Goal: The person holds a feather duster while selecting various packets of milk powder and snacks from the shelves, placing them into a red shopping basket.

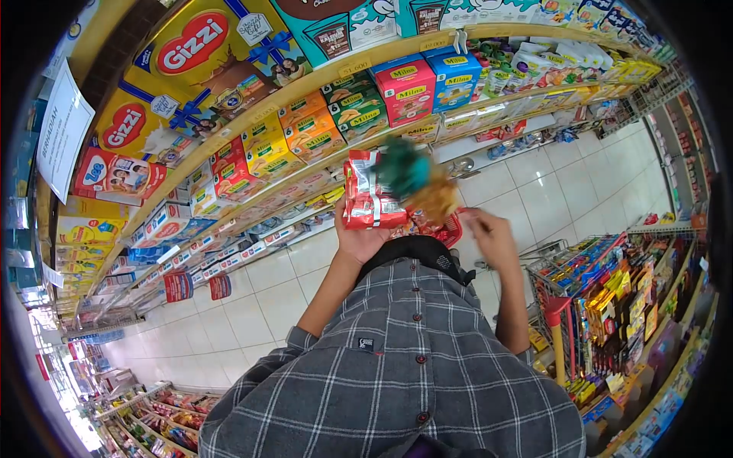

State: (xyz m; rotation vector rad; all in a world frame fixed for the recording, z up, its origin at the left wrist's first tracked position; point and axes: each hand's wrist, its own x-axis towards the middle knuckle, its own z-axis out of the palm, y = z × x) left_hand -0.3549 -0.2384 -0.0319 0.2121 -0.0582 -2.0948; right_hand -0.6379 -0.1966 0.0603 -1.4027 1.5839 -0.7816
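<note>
My left hand [359, 238] is closed around a red packet [372, 206] with a pale strip down its middle. Against the packet's right side is a motion-blurred duster [412, 179], green at one end and golden brown at the other. My right hand [492, 240], with fingers curled, is on the duster's dark handle, which is partly hidden and smeared. Below the duster, in front of my waist, is a red basket [452, 229] holding red packets, mostly covered by my hands and the duster.
Curved shelves ahead hold Milna boxes [405, 90] and Gizzi boxes [195, 46]. A white paper sign [65, 133] hangs at the left. On my right stands a wire rack [565, 275] of colourful packets. White floor tiles [267, 305] run between the shelves.
</note>
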